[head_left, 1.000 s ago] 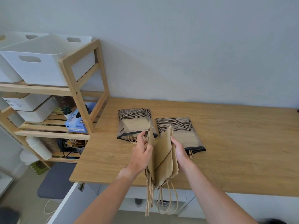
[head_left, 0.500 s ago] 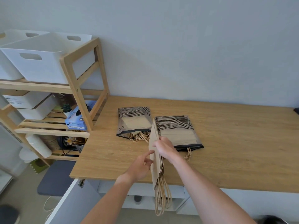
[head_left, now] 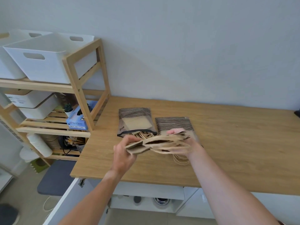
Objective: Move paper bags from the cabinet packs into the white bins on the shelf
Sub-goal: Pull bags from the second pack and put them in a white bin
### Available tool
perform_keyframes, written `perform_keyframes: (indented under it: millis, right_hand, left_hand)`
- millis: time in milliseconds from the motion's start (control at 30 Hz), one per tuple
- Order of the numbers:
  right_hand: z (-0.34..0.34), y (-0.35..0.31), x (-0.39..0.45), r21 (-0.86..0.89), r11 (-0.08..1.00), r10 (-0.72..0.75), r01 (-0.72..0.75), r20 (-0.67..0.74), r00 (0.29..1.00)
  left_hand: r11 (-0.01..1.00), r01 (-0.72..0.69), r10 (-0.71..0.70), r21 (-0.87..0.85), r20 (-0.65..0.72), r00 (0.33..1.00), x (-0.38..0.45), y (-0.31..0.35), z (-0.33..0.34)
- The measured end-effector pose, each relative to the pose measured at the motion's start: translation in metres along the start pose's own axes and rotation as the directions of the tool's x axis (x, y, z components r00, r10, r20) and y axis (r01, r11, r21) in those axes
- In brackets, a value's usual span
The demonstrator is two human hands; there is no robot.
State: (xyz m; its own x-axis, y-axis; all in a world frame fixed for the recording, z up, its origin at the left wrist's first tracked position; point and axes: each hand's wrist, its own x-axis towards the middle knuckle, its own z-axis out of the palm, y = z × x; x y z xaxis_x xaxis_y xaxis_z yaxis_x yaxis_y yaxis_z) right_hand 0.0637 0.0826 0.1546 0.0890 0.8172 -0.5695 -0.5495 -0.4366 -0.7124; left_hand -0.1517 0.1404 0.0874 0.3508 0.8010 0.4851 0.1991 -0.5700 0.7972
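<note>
- Bags: I grip a flat brown bundle at both ends, my left hand on the folded bottoms, my right hand at the handle end, so nothing fans out.
- I hold it above the countertop, in front of two striped packs.
- Two white bins wait on the shelf left of that countertop.

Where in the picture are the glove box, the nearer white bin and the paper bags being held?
glove box [head_left: 76, 122]: head view, blue front face.
white bin [head_left: 48, 69]: head view, front wall below the handle slot.
paper bags [head_left: 142, 146]: head view, folded brown paper.
</note>
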Motion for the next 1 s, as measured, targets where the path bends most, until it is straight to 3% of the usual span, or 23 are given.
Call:
perform_keyframes:
  millis: [33, 133, 233, 333, 500, 567, 700, 767, 833, 900, 967, 1000]
  right_hand:
    - [0.002, 0.004, 0.005, 0.089, 0.996, -0.005, 0.005, -0.005, 1.000]
    - [0.009, 0.020, 0.024, 0.141, 0.978, -0.113, 0.153, -0.257, 0.960]
    - [0.018, 0.035, 0.039, 0.120, 0.964, -0.195, 0.237, -0.283, 0.939]
    - [0.017, 0.047, 0.054, 0.086, 0.963, -0.211, 0.255, -0.347, 0.914]
    - [0.007, 0.064, 0.075, 0.037, 0.976, -0.180, 0.214, -0.412, 0.893]
    - [0.018, 0.061, 0.066, -0.016, 0.984, -0.169, 0.177, -0.402, 0.900]
    - [0.021, 0.071, 0.075, -0.079, 0.961, -0.273, 0.265, -0.424, 0.864]
    - [0.016, 0.073, 0.081, -0.136, 0.953, -0.304, 0.272, -0.427, 0.852]
    - [0.015, 0.060, 0.074, -0.211, 0.926, -0.372, 0.312, -0.379, 0.848]
    - [0.013, 0.039, 0.062, -0.316, 0.859, -0.482, 0.402, -0.237, 0.844]
    - [0.009, 0.015, 0.053, -0.563, 0.713, -0.524, 0.417, -0.033, 0.851]
    - [0.009, 0.005, 0.051, -0.715, 0.574, -0.501, 0.399, 0.079, 0.862]
  left_hand:
    - [0.996, 0.048, -0.052, -0.070, -0.058, 0.997, 0.001, 0.002, -0.001]
    - [0.967, 0.150, -0.183, -0.204, -0.154, 0.971, 0.002, 0.000, 0.002]
    - [0.951, 0.179, -0.230, -0.253, -0.185, 0.956, 0.008, 0.003, 0.005]
    - [0.930, 0.262, -0.294, -0.256, -0.094, 0.951, 0.012, -0.004, 0.002]
    - [0.874, 0.478, -0.479, -0.083, 0.007, 0.878, 0.018, -0.025, -0.003]
    - [0.877, 0.477, -0.479, -0.058, -0.019, 0.878, 0.017, -0.029, -0.004]
    - [0.897, 0.442, -0.442, -0.003, -0.043, 0.896, 0.014, -0.030, -0.010]
    - [0.939, 0.336, -0.331, 0.071, -0.072, 0.941, 0.018, -0.032, -0.014]
    - [0.964, 0.168, -0.167, 0.206, -0.025, 0.986, 0.029, -0.036, -0.022]
    - [0.934, 0.040, -0.088, 0.356, 0.119, 0.989, 0.047, -0.038, -0.035]
    - [0.864, 0.004, -0.161, 0.504, 0.268, 0.950, 0.065, -0.035, -0.046]
    - [0.825, 0.019, -0.242, 0.565, 0.321, 0.916, 0.072, -0.034, -0.049]
